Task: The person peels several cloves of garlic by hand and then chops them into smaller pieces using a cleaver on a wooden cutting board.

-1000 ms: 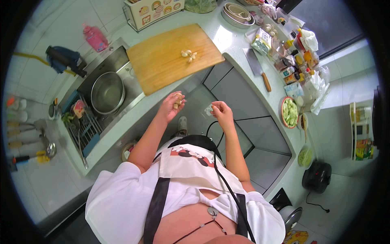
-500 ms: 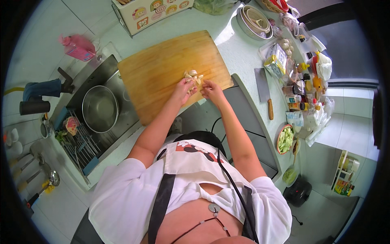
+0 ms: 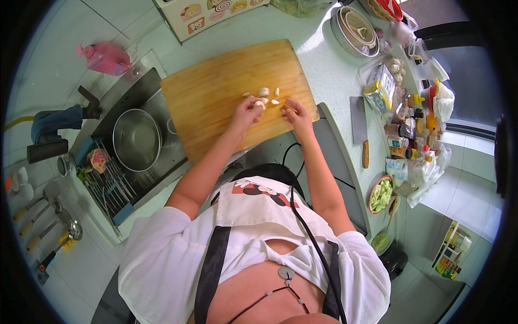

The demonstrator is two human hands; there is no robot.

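Observation:
Several pale garlic cloves [image 3: 263, 92] lie loosely spread on the wooden cutting board [image 3: 216, 81]. At their near side, my left hand [image 3: 247, 113] is closed on a piece of garlic [image 3: 260, 105] between thumb and fingers. My right hand [image 3: 297, 114] is over the board's right part, a little apart from the left. Its thumb and fingers are pinched together; whatever is between them is too small to make out.
Left of the board, a sink holds a steel bowl [image 3: 137, 139] and a wire rack [image 3: 110, 181]. A cleaver [image 3: 358, 121] lies on the right counter, near bottles and a bowl of cut green vegetable [image 3: 381, 195]. A pink bottle [image 3: 108, 59] stands behind the sink.
My hands have moved apart, the right one shifting to the right. The garlic cloves, bunched together before, now lie more spread out. The whole view has shifted slightly.

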